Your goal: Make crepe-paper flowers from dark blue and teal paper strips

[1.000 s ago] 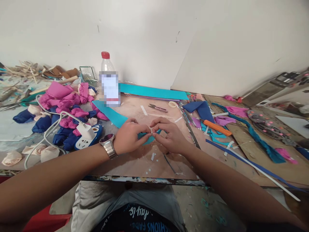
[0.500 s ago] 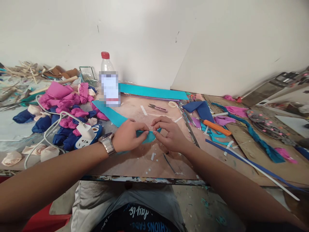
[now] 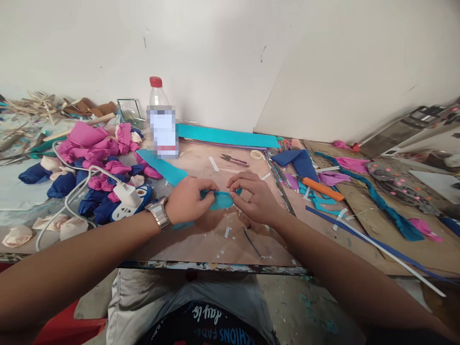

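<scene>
A turquoise strip (image 3: 221,201) is stretched between my two hands over the middle of the table. My left hand (image 3: 189,199), with a metal watch at its wrist, pinches the strip between thumb and fingers. From behind that hand, a longer part of turquoise material (image 3: 163,168) runs up and to the left. My right hand (image 3: 251,197) pinches the strip's right part with thumb and forefinger; the other fingers are curled. Small snippers (image 3: 234,160) and a cream tape ring (image 3: 256,154) lie beyond my hands.
Pink, navy and cream fabric rosettes (image 3: 95,158) surround a power strip (image 3: 131,209) at left. A red-capped bottle (image 3: 155,91) stands behind a phone (image 3: 163,132). An orange-handled tool (image 3: 322,189), scraps and a white stick (image 3: 395,258) lie at right.
My left hand has shifted slightly left along or with the strip, and the gap between my hands is wider. More of the turquoise strip's upper edge shows. My right hand has barely moved.
</scene>
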A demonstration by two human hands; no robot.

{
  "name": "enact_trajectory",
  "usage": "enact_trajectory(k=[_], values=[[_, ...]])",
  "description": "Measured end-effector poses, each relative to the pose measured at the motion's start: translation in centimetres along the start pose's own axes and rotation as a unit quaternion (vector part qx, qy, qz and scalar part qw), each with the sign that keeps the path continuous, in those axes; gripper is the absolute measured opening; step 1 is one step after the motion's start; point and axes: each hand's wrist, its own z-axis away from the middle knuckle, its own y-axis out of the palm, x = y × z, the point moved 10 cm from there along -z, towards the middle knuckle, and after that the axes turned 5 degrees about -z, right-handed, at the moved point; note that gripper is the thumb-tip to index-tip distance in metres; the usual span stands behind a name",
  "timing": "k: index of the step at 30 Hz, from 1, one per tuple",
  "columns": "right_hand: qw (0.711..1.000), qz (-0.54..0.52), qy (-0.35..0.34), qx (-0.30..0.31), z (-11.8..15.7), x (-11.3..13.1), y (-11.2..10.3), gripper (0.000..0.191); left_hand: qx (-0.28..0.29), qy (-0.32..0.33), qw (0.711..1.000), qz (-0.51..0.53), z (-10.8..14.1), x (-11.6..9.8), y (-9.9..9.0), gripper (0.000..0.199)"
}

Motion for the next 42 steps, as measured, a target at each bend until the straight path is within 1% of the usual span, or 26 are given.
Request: enact_trajectory(k=[2, 4, 8, 18, 22, 26, 32, 36, 42], values=[[1.0, 0.006, -0.005, -0.005, 0.0, 0.1, -0.2, 0.009, -0.006, -0.007, 1.0, -0.002, 0.0, 0.2, -0.1, 0.024], [1.0, 0.012, -0.008, -0.004, 0.0, 0.1, -0.2, 0.009, 0.001, -0.011, 1.0, 0.004, 0.0, 0.3, 0.0, 0.022], [1.0, 0.016, -0.012, 0.009, 0.1, 0.2, 0.2, 0.007, 0.029, 0.009, 0.999, 0.022, 0.1, -0.3, 0.5, 0.019], [0.998, 0.044, -0.031, 0.029, 0.3, 0.9, 0.5, 0.005, 0.039, 0.032, 0.998, 0.034, 0.1, -0.7, 0.8, 0.019], [0.996, 0.065, -0.05, 0.02, 0.3, 1.1, 0.5, 0.005, 0.052, 0.019, 0.998, 0.044, 0.2, -0.6, 1.0, 0.019], [0.993, 0.076, -0.088, 0.021, 0.1, 2.0, 0.4, 0.007, 0.056, -0.002, 0.997, 0.054, 0.2, -0.4, 0.9, 0.019], [0.984, 0.1, -0.143, 0.027, 0.2, 3.3, 0.4, 0.007, 0.066, -0.016, 0.995, 0.078, 0.2, -0.1, 1.2, 0.019], [0.983, 0.097, -0.154, 0.03, 0.2, 3.4, 0.4, 0.006, 0.073, -0.027, 0.993, 0.085, 0.2, 0.1, 1.3, 0.018], [0.981, 0.093, -0.165, 0.031, 0.3, 3.4, 0.4, 0.006, 0.071, -0.025, 0.994, 0.084, 0.1, 0.1, 1.2, 0.022]])
